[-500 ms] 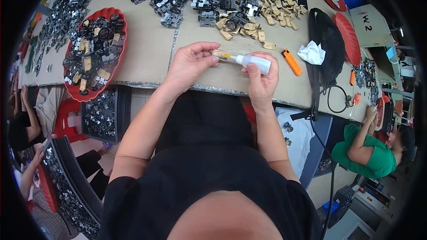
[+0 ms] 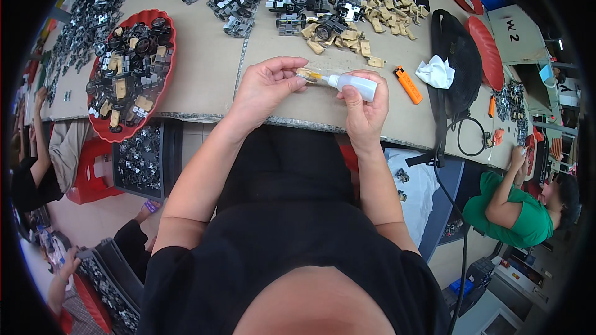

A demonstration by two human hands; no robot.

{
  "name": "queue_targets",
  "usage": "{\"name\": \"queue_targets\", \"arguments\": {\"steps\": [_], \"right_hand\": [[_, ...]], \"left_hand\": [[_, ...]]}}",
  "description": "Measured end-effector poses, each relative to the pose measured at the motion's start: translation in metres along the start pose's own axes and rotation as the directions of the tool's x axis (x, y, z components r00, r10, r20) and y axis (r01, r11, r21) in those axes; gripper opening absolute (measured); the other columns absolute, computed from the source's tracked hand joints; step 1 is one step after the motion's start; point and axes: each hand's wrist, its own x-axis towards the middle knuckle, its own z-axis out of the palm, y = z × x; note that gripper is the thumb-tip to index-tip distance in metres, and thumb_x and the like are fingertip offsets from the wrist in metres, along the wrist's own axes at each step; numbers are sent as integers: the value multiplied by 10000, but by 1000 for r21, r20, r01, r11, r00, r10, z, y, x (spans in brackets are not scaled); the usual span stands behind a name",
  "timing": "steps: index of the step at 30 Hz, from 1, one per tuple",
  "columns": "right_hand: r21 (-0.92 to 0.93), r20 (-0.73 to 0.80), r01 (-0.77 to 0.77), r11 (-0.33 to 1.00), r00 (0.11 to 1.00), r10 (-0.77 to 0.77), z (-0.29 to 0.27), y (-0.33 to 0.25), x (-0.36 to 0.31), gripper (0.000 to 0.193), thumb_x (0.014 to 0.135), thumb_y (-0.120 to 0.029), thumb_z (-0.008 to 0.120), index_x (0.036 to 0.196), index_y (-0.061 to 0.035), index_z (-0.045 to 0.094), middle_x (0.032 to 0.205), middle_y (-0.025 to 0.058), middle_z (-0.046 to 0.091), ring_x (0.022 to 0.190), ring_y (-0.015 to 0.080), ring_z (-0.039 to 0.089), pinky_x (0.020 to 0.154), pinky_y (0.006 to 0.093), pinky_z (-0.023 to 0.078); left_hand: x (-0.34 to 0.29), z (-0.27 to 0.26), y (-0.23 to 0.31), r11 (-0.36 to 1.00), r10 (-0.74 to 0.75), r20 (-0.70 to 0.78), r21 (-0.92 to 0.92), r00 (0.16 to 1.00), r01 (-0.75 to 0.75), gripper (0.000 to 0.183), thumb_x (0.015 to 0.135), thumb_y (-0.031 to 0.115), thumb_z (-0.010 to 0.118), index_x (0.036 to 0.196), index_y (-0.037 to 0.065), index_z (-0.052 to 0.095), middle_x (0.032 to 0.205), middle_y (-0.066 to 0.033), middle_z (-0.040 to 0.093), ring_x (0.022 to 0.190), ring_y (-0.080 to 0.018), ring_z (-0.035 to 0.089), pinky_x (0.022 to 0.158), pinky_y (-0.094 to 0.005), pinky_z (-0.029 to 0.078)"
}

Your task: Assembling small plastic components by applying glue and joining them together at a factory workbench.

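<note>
Over the near part of the table, my left hand (image 2: 264, 90) pinches a small tan piece (image 2: 307, 74) between thumb and fingertips. My right hand (image 2: 365, 111) is wrapped round a small white squeeze bottle (image 2: 359, 87) with a narrow tip. The bottle lies nearly level, its tip pointing left at the tan piece; whether it touches cannot be made out. Beyond my hands is a heap of loose tan pieces (image 2: 388, 6), next to a pile of black and grey wheeled parts (image 2: 292, 0).
A red scalloped tray (image 2: 169, 68) of mixed parts sits at the table's left. To the right lie an orange lighter (image 2: 408, 85), crumpled white tissue (image 2: 436, 73) and a black bag (image 2: 456, 56) with a hanging strap. A person in green (image 2: 512, 211) works at the far right.
My hands and the bottle have barely moved. At the lower left, a dark tray of parts and a person's hand on it have shifted; another person's arm there has risen.
</note>
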Motion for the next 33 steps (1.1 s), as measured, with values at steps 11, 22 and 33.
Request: {"name": "queue_targets", "arguments": {"steps": [11,22,33], "right_hand": [[-62,10,24,998,1000,-23,0,0,-2,247,828,-104,616,974,16,458,942,92,507,796,117,518,703,234,442],[-178,33,157,971,988,-154,-2,5,-3,264,814,-93,630,979,17,455,932,121,509,806,152,525,712,250,447],[-216,13,175,960,984,-176,-2,5,-2,256,806,-108,641,954,14,472,903,115,516,780,159,525,683,253,444]], "left_hand": [[-1,1,1,1000,4,-4,4,1000,-4,313,807,-1,599,1111,-45,542,851,-64,610,756,-99,590,721,-206,482],[0,0,-1,1000,20,-7,11,1000,-20,313,804,-13,595,1111,-44,543,853,-61,607,759,-93,587,716,-199,479],[0,0,-2,1000,31,-16,-5,999,-31,309,803,-32,586,1109,-46,541,858,-55,596,768,-92,585,724,-197,481]]}}
